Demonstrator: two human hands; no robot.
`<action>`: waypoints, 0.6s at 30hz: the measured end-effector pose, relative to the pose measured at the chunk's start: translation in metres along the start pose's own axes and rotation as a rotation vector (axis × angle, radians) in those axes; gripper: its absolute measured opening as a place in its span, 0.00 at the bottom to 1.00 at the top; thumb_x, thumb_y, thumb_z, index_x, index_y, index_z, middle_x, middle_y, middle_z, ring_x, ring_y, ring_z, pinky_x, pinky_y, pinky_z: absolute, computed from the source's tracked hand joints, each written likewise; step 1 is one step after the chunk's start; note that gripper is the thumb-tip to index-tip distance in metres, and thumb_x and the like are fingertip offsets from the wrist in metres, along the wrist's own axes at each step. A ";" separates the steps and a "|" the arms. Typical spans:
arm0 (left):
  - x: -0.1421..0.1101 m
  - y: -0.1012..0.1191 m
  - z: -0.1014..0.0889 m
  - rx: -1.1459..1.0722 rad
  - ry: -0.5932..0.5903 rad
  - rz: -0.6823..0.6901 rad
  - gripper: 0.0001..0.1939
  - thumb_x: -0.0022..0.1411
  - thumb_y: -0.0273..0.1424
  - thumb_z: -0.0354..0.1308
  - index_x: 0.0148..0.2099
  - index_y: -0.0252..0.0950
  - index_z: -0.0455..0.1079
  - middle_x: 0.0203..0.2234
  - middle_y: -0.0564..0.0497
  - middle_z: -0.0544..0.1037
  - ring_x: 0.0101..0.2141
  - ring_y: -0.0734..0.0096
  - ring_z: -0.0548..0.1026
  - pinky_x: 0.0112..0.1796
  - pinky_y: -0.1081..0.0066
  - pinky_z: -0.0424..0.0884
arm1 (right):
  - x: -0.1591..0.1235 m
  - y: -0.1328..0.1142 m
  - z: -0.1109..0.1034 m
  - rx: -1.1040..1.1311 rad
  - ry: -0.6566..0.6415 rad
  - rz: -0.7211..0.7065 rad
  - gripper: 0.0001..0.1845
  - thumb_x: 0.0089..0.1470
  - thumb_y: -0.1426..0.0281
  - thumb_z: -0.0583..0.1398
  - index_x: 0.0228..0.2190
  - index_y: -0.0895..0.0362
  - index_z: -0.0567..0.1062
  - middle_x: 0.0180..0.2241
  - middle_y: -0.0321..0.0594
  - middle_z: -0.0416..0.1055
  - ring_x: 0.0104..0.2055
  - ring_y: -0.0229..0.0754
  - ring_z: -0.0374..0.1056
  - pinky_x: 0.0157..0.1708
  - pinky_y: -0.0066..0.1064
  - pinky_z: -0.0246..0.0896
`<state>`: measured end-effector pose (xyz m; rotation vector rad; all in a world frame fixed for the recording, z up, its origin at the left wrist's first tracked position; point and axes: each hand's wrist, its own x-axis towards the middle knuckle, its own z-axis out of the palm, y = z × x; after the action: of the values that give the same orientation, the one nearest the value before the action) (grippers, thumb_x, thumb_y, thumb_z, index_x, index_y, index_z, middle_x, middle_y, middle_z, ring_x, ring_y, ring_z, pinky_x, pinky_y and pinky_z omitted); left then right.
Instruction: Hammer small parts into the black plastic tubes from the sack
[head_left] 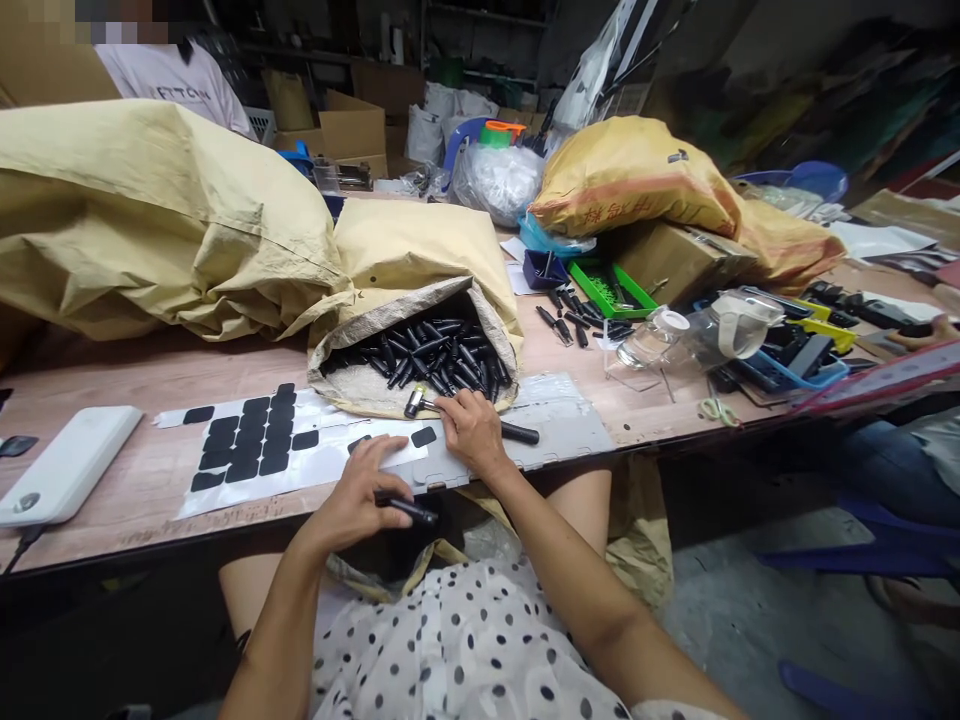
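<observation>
My left hand (358, 500) is closed around a black tube-shaped piece (411, 510) at the table's front edge. My right hand (472, 430) grips a small hammer (521, 433); its head points left and its black grip sticks out to the right. Beneath the hammer lies a grey board (570, 415). To the left, white backing sheets (300, 470) carry several black rounded-square stickers (247, 430), and a single black sticker (424, 437) lies between my hands. Just behind, an open paper sack (330, 372) spills out many similar black pieces (435, 350).
A white power bank-like box (71, 465) with a cable lies at the left. Large sacks (165, 220) line the back. To the right are a green tray (611, 290), a clear bottle (652, 337), scissors (718, 408) and a blue basket (802, 370). A person (176, 85) is behind the sacks.
</observation>
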<state>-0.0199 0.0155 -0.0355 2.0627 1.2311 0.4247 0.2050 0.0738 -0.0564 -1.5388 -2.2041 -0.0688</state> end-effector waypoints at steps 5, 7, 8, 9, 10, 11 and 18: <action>-0.024 0.012 0.032 0.279 0.056 0.018 0.08 0.45 0.25 0.72 0.29 0.44 0.81 0.73 0.54 0.56 0.71 0.35 0.50 0.66 0.35 0.51 | -0.001 0.000 0.000 0.000 0.001 -0.002 0.15 0.63 0.73 0.57 0.47 0.50 0.80 0.36 0.42 0.71 0.41 0.47 0.62 0.38 0.35 0.55; -0.025 0.017 0.044 0.382 0.128 -0.005 0.09 0.46 0.20 0.69 0.27 0.41 0.79 0.72 0.52 0.56 0.70 0.33 0.52 0.65 0.33 0.53 | -0.001 0.000 -0.001 0.002 -0.004 -0.002 0.15 0.63 0.73 0.57 0.47 0.50 0.80 0.36 0.43 0.72 0.41 0.47 0.62 0.39 0.35 0.55; -0.025 0.020 0.048 0.419 0.157 -0.017 0.10 0.46 0.19 0.68 0.27 0.41 0.79 0.72 0.50 0.57 0.69 0.32 0.54 0.65 0.32 0.54 | -0.001 -0.001 -0.001 0.003 -0.007 -0.002 0.15 0.63 0.73 0.57 0.47 0.50 0.80 0.36 0.43 0.71 0.41 0.47 0.62 0.39 0.35 0.55; -0.024 0.021 0.051 0.446 0.178 -0.028 0.10 0.47 0.19 0.67 0.27 0.41 0.79 0.72 0.49 0.58 0.69 0.31 0.55 0.64 0.32 0.54 | -0.001 -0.001 -0.001 0.003 -0.009 -0.001 0.15 0.63 0.73 0.57 0.47 0.50 0.80 0.36 0.43 0.71 0.41 0.47 0.62 0.39 0.35 0.55; -0.024 0.023 0.053 0.463 0.192 -0.036 0.10 0.47 0.19 0.67 0.28 0.41 0.79 0.71 0.49 0.58 0.69 0.31 0.56 0.64 0.32 0.55 | -0.001 -0.001 -0.001 0.002 -0.010 0.000 0.15 0.63 0.73 0.57 0.47 0.50 0.80 0.37 0.43 0.71 0.41 0.47 0.62 0.39 0.35 0.55; -0.023 0.024 0.055 0.472 0.198 -0.042 0.10 0.47 0.19 0.67 0.29 0.41 0.79 0.71 0.48 0.59 0.69 0.31 0.56 0.64 0.32 0.55 | -0.001 -0.001 -0.002 0.002 -0.011 0.001 0.15 0.63 0.73 0.57 0.47 0.50 0.80 0.37 0.43 0.72 0.41 0.47 0.62 0.39 0.35 0.55; -0.025 0.023 0.046 0.348 0.162 -0.041 0.06 0.48 0.27 0.73 0.27 0.41 0.79 0.71 0.50 0.60 0.69 0.31 0.54 0.65 0.33 0.55 | -0.001 -0.003 -0.002 -0.012 -0.007 0.000 0.15 0.63 0.72 0.57 0.47 0.50 0.80 0.36 0.43 0.72 0.41 0.47 0.62 0.38 0.35 0.54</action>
<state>0.0091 -0.0318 -0.0506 2.3241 1.5306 0.3856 0.2033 0.0713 -0.0549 -1.5482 -2.2127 -0.0765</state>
